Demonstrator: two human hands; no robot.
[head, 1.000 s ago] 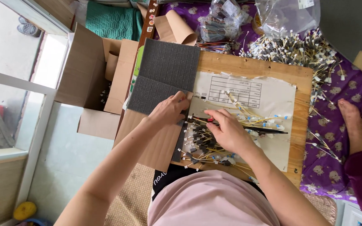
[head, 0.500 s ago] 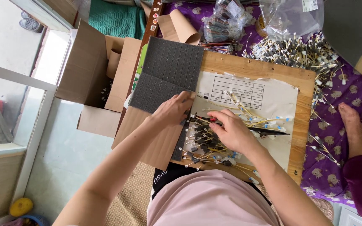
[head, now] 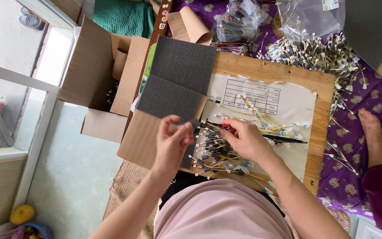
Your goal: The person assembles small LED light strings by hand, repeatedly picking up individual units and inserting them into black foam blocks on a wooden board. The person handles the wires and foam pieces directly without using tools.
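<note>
The left hand has lifted off the board, now pinching a small dark grey foam strip — the right hand, fingers curled, presses on the tangle of yellow wire leads.

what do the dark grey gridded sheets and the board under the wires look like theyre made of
Dark grey sheets: probably foam, matte and porous-looking, scored into small blocks; the left hand pinches what looks like one loose block. Board: likely plywood or wood, unfinished tan surface with faint grain at its bare edges. Paper sheet lies on it under the wires, which the right hand touches.
</note>
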